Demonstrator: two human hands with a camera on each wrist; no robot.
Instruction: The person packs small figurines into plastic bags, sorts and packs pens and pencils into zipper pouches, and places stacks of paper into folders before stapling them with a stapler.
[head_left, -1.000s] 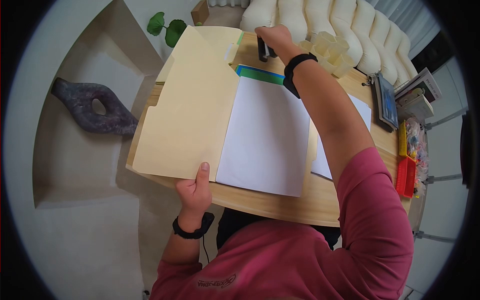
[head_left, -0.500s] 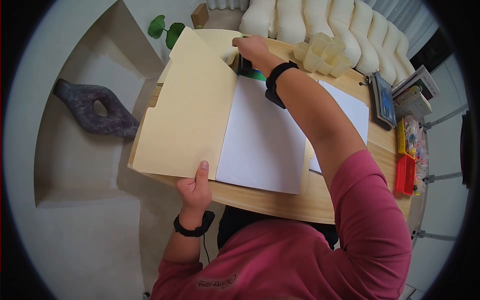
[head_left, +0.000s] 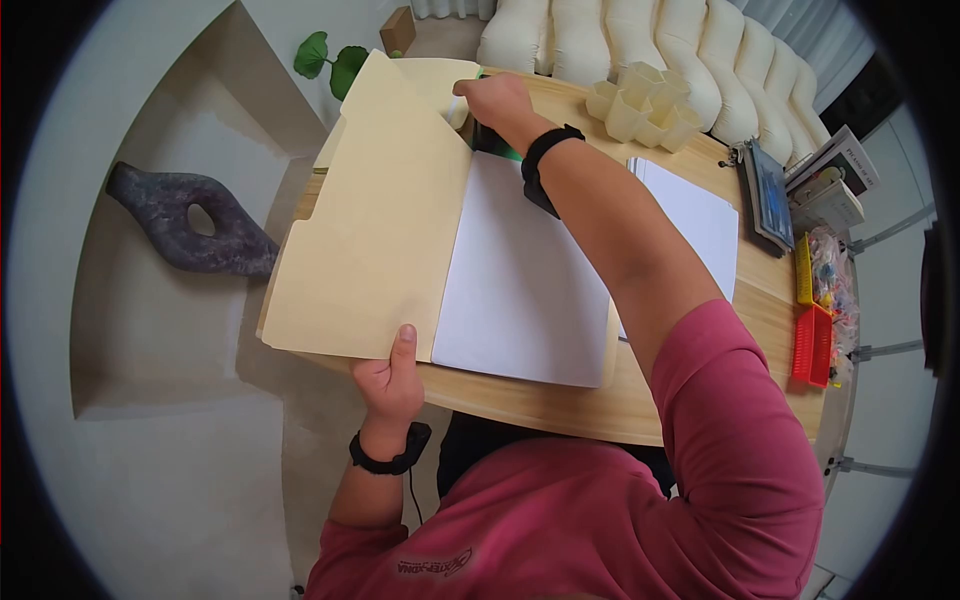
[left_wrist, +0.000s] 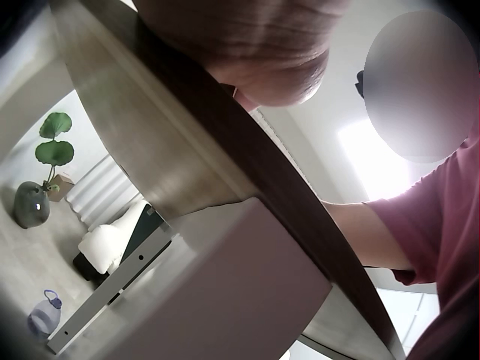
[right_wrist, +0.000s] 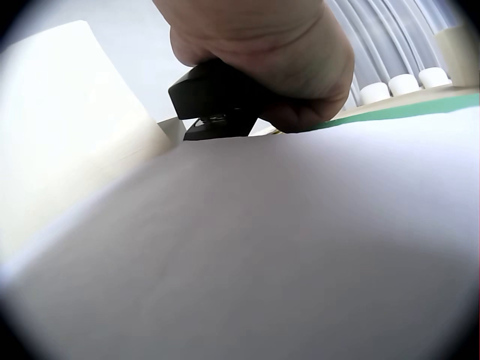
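Note:
A manila folder (head_left: pixel 375 230) lies opened out on the table, a stack of white paper (head_left: pixel 520 280) beside its raised cover. My left hand (head_left: pixel 390 385) pinches the cover's near edge, thumb on top and the other fingers curled below. At the far end of the stack my right hand (head_left: pixel 500 103) grips a black stapler (right_wrist: pixel 214 94), mostly covered by the hand in the head view. In the right wrist view the stapler's front sits right at the paper's top left corner. A green sheet edge (right_wrist: pixel 420 111) shows past the white paper.
Another white paper stack (head_left: pixel 695 220) lies under the right forearm's side. Cream hexagonal holders (head_left: pixel 645 105) stand at the back. Along the right edge are a dark blue case (head_left: pixel 768 200), books (head_left: pixel 835 180) and a red basket (head_left: pixel 812 347). The wooden table (head_left: pixel 560 415) has a curved near edge.
My right hand has carried the stapler leftward and nearer, from beyond the paper to its top left corner. My left hand stays on the folder's cover.

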